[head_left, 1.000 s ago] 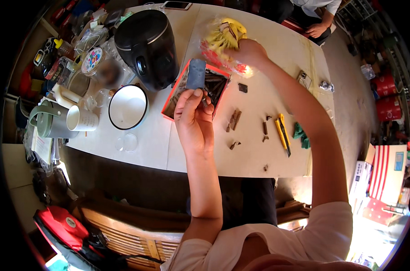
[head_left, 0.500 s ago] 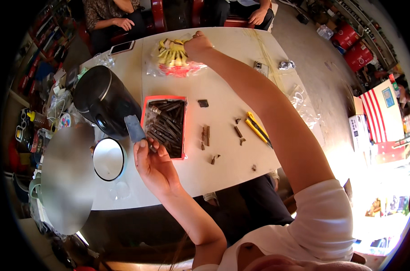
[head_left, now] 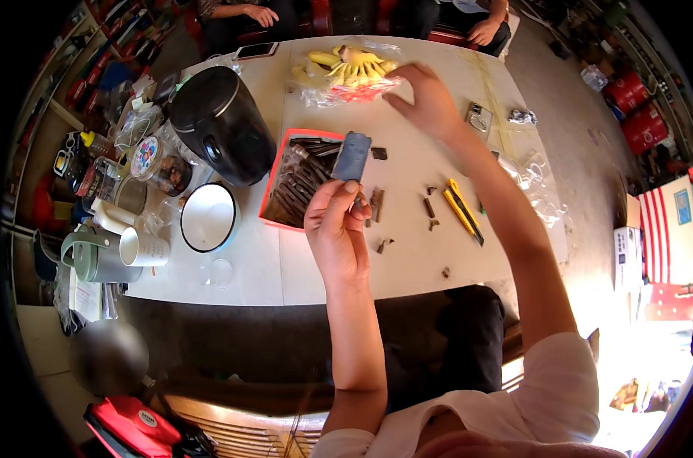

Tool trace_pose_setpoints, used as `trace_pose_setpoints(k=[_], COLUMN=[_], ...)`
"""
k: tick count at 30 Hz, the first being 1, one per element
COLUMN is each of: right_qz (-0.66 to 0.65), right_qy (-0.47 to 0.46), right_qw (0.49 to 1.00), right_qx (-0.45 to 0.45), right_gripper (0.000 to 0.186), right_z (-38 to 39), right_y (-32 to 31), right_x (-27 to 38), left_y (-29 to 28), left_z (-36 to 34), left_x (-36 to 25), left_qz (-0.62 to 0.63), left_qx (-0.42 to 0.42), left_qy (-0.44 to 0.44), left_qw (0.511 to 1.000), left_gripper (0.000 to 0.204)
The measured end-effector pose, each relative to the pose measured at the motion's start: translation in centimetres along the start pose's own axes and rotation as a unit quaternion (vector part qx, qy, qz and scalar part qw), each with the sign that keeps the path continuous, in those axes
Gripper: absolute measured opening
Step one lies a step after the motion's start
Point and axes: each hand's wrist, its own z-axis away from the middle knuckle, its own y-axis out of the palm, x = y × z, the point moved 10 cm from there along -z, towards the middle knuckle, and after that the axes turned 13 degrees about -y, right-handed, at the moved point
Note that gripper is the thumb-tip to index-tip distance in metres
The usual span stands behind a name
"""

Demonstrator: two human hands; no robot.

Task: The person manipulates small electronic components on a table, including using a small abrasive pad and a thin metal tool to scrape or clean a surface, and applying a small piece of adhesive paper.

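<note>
My left hand (head_left: 339, 225) grips a flat grey-blue piece (head_left: 353, 153) upright, over the right part of a red-rimmed box (head_left: 274, 175) of dark elongated pieces (head_left: 297, 191). My right hand (head_left: 426, 99), blurred, is open just right of a bunch of bananas (head_left: 354, 67) in a clear plastic bag, its fingertips close to it. Small dark bits (head_left: 430, 206) lie right of the box beside a yellow box cutter (head_left: 464, 212).
A black appliance (head_left: 220, 126), enamel bowl (head_left: 208, 217), white cup (head_left: 144, 248), grey-green jug (head_left: 94, 259) and jars crowd the left. A phone (head_left: 257, 50) lies at the far edge, where two seated people (head_left: 480, 27) show. Clear plastic (head_left: 537, 191) is on the right.
My right hand was closed at the banana bag; now its fingers are apart and slightly drawn back. My left hand has shifted with the piece, and the view has shifted.
</note>
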Motion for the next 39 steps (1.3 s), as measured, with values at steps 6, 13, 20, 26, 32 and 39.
trace_pose_setpoints(k=[6,13,20,26,32,39], right_qz=[-0.596,-0.586,-0.712,-0.686,-0.619,-0.561], right_qy=[0.172,0.281,0.286,0.336,0.382,0.369], right_qw=[0.78,0.735,0.565,0.573,0.616,0.683], right_qx=[-0.087,-0.191,-0.302,-0.297,-0.303,-0.287], right_gripper=[0.026,0.017,0.013,0.012,0.012,0.012], right_z=[13.4,22.3,27.3,29.8,31.7,30.7], right_y=[-5.4,-8.0,-7.4,-7.7,-8.7,-8.9], right_x=[9.7,4.6,1.3,0.2,-2.0,-1.5], left_y=[4.4,9.2,10.9,11.1,11.4,9.3], left_z=[1.8,3.2,3.7,2.7,2.3,1.9], left_x=[5.6,14.1,18.9,21.1,24.0,23.6], left_qz=[-0.202,-0.423,-0.444,-0.444,-0.46,-0.447], left_qx=[0.058,0.106,0.09,0.111,0.111,0.086], left_qy=[-0.01,-0.011,0.01,0.021,0.0,-0.075], left_qw=[0.978,0.9,0.892,0.889,0.881,0.887], left_gripper=[0.001,0.007,0.009,0.007,0.007,0.012])
